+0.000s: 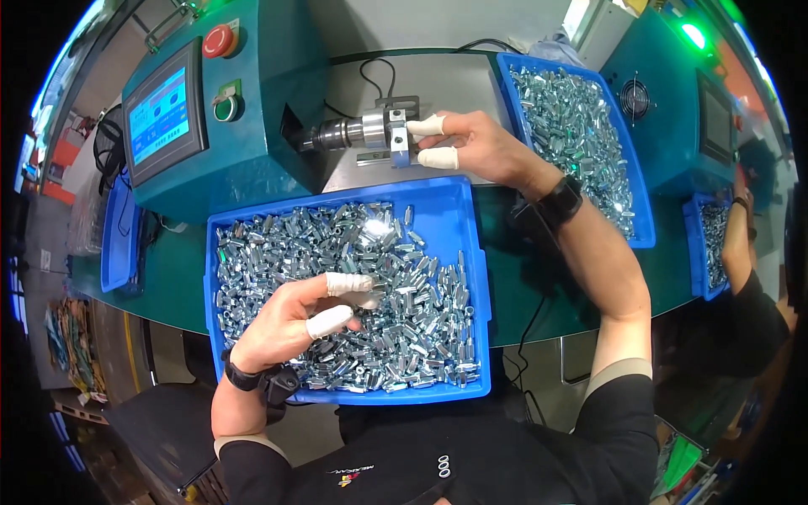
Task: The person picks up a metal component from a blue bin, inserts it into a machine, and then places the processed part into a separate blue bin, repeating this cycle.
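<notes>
My right hand (pixel 484 147) is at the metal clamp block (pixel 399 139) on the end of the machine's spindle (pixel 341 133). White finger covers are on its fingertips. Two of these fingers are parted, the upper tip against the block's right side; no part shows between them. Below, my left hand (pixel 295 318) reaches over a blue tray (pixel 480 278) full of small shiny metal sleeves (pixel 286 244). Its thumb and forefinger, also in white covers, are spread apart. Bits of metal show beside the forefinger tip, and whether any is held there is unclear.
The green machine (pixel 252 151) carries a lit touchscreen (pixel 162 118) and a red push button (pixel 220 40). A second blue tray of metal parts (pixel 572 126) lies to the right. Beyond it stand another green machine (pixel 648 84) and a co-worker's arm (pixel 738 227). Cables (pixel 379 76) run behind the spindle.
</notes>
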A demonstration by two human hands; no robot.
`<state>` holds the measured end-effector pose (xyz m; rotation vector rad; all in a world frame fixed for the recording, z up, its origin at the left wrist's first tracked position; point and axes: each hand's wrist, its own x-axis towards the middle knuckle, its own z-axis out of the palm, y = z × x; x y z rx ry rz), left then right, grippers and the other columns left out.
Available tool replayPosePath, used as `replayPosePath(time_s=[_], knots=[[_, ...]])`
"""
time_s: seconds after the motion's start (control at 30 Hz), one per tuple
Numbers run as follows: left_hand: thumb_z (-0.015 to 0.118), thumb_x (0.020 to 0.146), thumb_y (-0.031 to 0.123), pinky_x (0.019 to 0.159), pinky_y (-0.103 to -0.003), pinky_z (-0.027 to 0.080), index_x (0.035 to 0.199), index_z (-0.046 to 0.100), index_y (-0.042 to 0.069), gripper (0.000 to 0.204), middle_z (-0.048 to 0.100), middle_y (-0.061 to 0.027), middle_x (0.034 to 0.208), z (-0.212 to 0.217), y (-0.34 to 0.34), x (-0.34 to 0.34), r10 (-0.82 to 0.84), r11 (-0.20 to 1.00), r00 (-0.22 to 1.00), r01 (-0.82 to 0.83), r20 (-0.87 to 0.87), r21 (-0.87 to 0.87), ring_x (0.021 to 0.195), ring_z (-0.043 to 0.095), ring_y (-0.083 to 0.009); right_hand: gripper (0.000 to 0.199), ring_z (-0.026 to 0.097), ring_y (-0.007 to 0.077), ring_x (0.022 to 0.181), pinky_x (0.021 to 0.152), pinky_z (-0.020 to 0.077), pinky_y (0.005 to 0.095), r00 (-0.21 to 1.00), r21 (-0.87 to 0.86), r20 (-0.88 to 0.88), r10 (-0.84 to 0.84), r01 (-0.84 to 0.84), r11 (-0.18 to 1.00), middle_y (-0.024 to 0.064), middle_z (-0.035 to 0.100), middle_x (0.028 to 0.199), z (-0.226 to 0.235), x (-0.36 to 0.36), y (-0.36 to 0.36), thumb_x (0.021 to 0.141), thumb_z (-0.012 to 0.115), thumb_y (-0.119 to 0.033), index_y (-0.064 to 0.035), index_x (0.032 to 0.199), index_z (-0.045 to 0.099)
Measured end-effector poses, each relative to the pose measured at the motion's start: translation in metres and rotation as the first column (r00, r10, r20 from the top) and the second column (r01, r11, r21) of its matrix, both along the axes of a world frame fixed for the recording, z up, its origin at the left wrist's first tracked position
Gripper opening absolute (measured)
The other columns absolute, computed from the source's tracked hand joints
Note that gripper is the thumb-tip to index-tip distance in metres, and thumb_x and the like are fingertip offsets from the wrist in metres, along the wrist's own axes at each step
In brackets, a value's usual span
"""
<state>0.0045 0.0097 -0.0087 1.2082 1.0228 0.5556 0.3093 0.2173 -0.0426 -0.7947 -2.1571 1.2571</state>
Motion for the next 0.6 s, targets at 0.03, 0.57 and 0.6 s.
replayPosePath(time_s=[0.03,0.57,0.6], knots=[[0.063,0.101,0.014,0.085,-0.031,0.058,0.141,0.059,0.001,0.042,0.072,-0.0148,0.122,0.0002,0.0018,-0.0005,-0.006,1.0,1.0,0.006,-0.005,-0.002,0.097,0.071,-0.0174,0.054,0.063,0.0171,0.109,0.098,0.0503,0.0302,1.0,-0.01,-0.002,-0.005,0.005,1.0,0.0085,0.066,0.119,-0.0002,0.0002,0.0004,0.095,0.076,-0.018,0.0024,0.143,0.059],[0.064,0.102,0.014,0.093,-0.032,0.054,0.141,0.059,0.0,0.042,0.071,-0.0109,0.125,0.0029,-0.0006,-0.0017,-0.001,1.0,1.0,0.001,0.01,-0.024,0.099,0.069,-0.0154,0.049,0.063,0.0155,0.107,0.095,0.0496,0.028,0.997,-0.083,-0.079,0.014,-0.021,0.996,0.0073,0.068,0.115,-0.0028,-0.0016,0.005,0.096,0.074,-0.015,0.0018,0.14,0.062],[0.064,0.102,0.015,0.09,-0.031,0.055,0.141,0.06,0.001,0.042,0.071,-0.0119,0.125,0.0025,-0.0007,-0.0017,-0.002,1.0,1.0,0.002,0.005,-0.003,0.098,0.069,-0.0157,0.048,0.063,0.0145,0.106,0.091,0.0507,0.027,0.997,-0.113,-0.074,0.008,-0.016,0.993,0.0069,0.068,0.115,-0.0023,-0.0024,0.0058,0.097,0.073,-0.015,0.0011,0.14,0.062]])
